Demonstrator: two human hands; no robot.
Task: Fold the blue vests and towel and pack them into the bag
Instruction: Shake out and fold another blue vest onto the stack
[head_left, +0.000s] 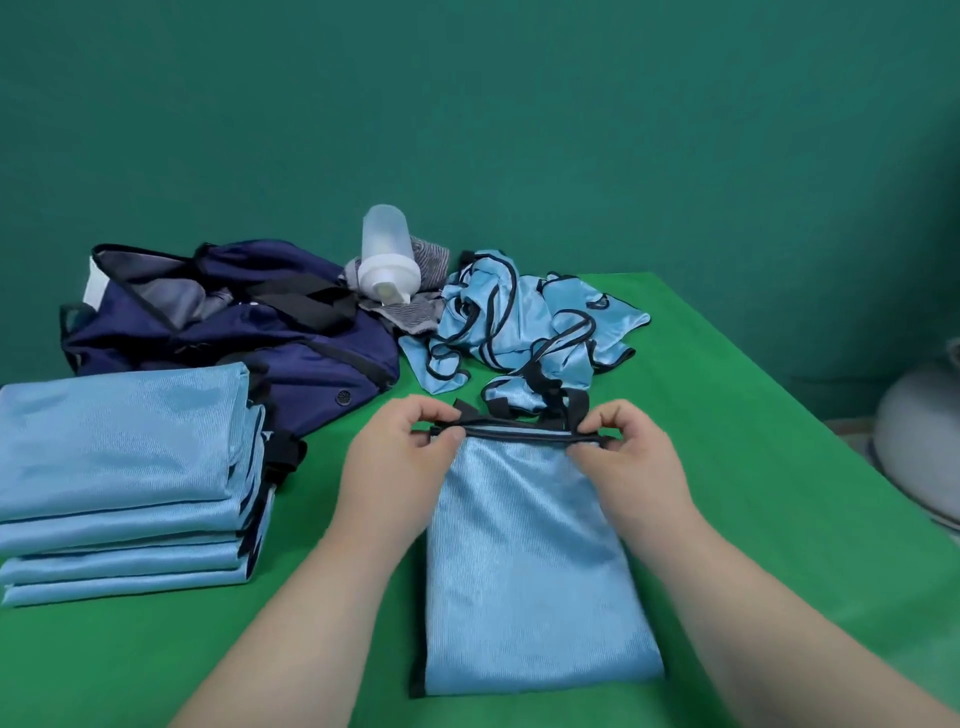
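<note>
A light blue vest (530, 561) with black trim lies folded lengthwise on the green table in front of me. My left hand (400, 457) pinches its far black edge at the left corner. My right hand (628, 457) pinches the same edge at the right corner. A stack of several folded blue vests (124, 478) sits at the left. A crumpled heap of unfolded blue vests (519, 322) lies behind the hands. The navy bag (234, 322) lies open at the back left. A grey striped towel (421, 306) lies bunched between the bag and the heap.
A translucent white bottle (387, 254) lies on the grey towel. The green table (753, 467) ends at the right, where a pale round object (919, 441) stands beyond its edge. A green backdrop rises behind the table.
</note>
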